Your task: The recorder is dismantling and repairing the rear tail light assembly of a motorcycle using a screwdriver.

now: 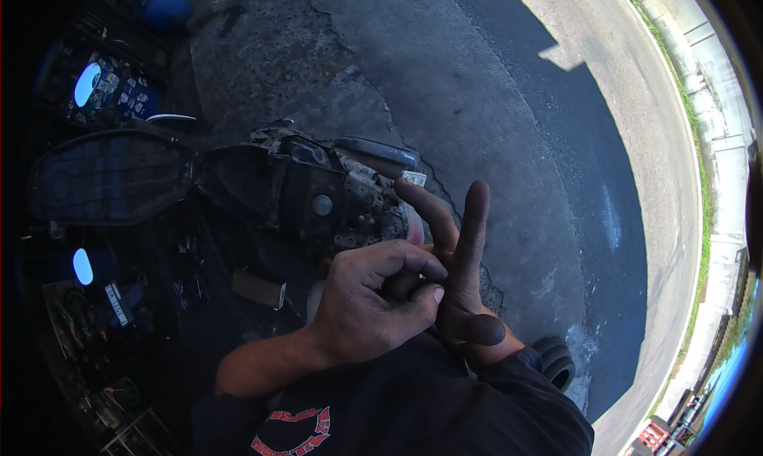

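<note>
Both hands meet in front of my chest, above the rear of a scooter. My left hand (pixel 373 297) is closed, its thumb and index finger curled together around fingers of my right hand, as far as I can see; the overlap partly hides what is inside the grip. My right hand (pixel 462 277) has two fingers stretched up and apart and its thumb sticking out, with dark smudges on the skin. Beyond the hands stands the scooter (pixel 298 190), its rear body panels off. Its black seat (pixel 111 178) is tipped up toward the front, baring the storage well (pixel 238 182).
Black tyres (pixel 556 364) lie on the concrete floor (pixel 445 98) right of my arm. A brown box-like piece (pixel 258 289) is left of my hands. A blue barrel (pixel 167 9) stands at the far left. Tools and parts clutter the dark left side; a sunlit road (pixel 660 217) runs along the right.
</note>
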Tool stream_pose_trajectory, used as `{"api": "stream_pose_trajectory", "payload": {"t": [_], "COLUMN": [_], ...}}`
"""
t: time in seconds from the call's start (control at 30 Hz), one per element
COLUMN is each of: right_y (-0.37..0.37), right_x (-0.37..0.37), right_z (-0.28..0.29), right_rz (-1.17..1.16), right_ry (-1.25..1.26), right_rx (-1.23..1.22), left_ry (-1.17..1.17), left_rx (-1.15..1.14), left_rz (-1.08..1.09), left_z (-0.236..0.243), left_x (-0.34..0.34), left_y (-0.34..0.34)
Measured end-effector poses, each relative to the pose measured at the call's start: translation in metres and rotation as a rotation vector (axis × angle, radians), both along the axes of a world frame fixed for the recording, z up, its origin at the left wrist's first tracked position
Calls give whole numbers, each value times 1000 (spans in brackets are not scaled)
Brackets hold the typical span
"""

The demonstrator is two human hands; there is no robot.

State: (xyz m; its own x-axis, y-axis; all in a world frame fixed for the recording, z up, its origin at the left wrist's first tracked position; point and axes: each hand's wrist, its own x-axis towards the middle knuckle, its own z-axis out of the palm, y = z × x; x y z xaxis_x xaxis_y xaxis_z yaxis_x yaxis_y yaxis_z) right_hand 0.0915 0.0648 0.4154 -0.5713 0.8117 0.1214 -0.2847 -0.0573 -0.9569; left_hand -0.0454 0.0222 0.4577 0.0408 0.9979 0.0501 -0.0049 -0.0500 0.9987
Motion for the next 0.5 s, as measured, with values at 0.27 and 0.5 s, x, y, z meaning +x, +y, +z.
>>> {"api": "stream_pose_trajectory", "payload": {"t": [0.27,0.5], "right_y": [-1,4], "right_x": [-2,0], "right_z": [-16,-28], "right_rz": [-12,67], "right_ry": [72,99], "right_rx": [168,303], "left_ry": [110,167], "left_rx": [-152,-95], "left_rz": [69,92], "left_z": [11,8], "left_x": [3,2], "left_y": [0,0]}}
